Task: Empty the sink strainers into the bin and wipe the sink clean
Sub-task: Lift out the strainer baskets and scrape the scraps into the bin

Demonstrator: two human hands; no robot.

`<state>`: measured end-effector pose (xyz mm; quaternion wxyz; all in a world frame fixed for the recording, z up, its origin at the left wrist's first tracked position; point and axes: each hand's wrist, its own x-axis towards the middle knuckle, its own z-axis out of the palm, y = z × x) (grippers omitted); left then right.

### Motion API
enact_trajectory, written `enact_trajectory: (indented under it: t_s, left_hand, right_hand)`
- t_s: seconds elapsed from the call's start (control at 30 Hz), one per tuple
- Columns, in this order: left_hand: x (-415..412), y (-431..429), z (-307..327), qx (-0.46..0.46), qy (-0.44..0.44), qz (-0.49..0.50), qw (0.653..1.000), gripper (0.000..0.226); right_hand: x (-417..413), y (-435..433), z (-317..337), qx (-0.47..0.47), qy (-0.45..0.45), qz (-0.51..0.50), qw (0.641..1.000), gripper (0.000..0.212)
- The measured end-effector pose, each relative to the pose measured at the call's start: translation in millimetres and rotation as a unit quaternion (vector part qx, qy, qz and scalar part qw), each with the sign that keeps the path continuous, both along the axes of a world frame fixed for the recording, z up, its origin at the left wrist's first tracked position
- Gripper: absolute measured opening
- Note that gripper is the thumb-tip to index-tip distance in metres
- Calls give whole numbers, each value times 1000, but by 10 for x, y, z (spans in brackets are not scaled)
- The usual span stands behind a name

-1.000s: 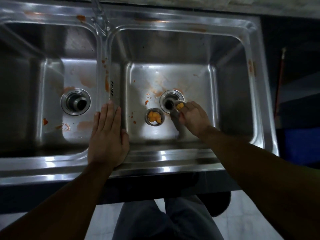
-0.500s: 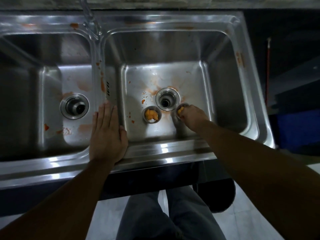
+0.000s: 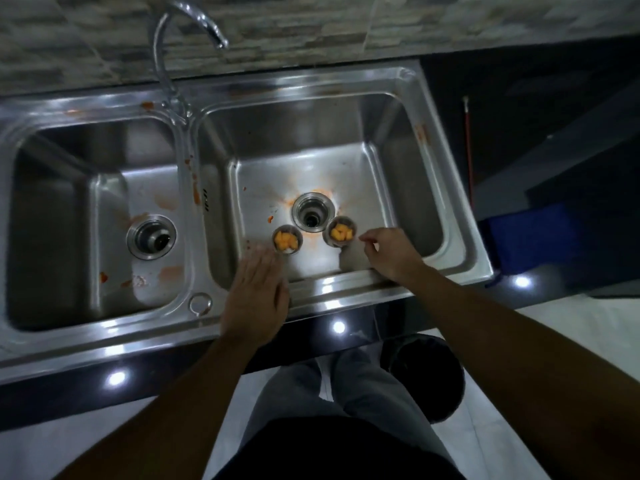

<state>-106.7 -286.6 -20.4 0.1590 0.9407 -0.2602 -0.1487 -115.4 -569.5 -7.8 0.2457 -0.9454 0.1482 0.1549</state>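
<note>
Two small metal strainers filled with orange food bits stand on the floor of the right basin (image 3: 398,188): the left strainer (image 3: 286,240) and the right strainer (image 3: 340,231), either side of the open drain (image 3: 313,212). My right hand (image 3: 389,252) hovers just right of the right strainer, fingers loosely curled, holding nothing. My left hand (image 3: 254,292) lies flat with straight fingers over the sink's front rim, fingertips close to the left strainer. Orange smears stain both basins.
The left basin (image 3: 69,220) has its own drain (image 3: 151,237) and orange stains. A curved tap (image 3: 173,46) rises at the back. A dark round bin (image 3: 426,375) stands on the floor below my right arm. A blue object (image 3: 533,237) sits to the right.
My right hand set the second strainer down beside the drain and let go of it. My left hand slid right along the front rim toward the left strainer. The camera pulled back.
</note>
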Motion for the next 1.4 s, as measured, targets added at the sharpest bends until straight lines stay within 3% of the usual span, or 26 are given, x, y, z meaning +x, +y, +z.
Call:
enact_trajectory:
  t_s: [0.3, 0.43, 0.53, 0.7, 1.0, 1.13, 1.27, 1.33, 1.4]
  left_hand:
    - [-215, -1032, 73, -51, 136, 35, 989, 54]
    - [-240, -1465, 90, -51, 174, 55, 982, 66]
    - [-264, -1562, 25, -23, 142, 50, 988, 65]
    - [-319, -1546, -76, 5, 81, 53, 995, 61]
    - [-301, -1580, -55, 13, 81, 35, 996, 66]
    - [-306, -1568, -61, 7, 85, 33, 996, 66]
    - [-325, -1572, -61, -20, 73, 48, 996, 64]
    - [-328, -1570, -55, -35, 75, 66, 994, 63]
    - [-315, -1568, -41, -60, 101, 98, 988, 63]
  right_hand:
    - [8, -662, 176, 8, -147, -62, 987, 23]
    - [230, -1178, 287, -11, -186, -91, 978, 23]
    - [419, -1537, 318, -41, -199, -96, 974, 25]
    - [701, -1876, 265, -114, -123, -161, 973, 33]
    - [917, -2107, 254, -22, -93, -289, 953, 37]
    - [959, -2117, 331, 24, -82, -254, 963, 12]
    - [915, -1860, 436, 98, -144, -207, 963, 6]
    - [816, -1608, 472, 134, -155, -167, 965, 21]
    - [674, -1307, 520, 236, -136, -137, 953, 45]
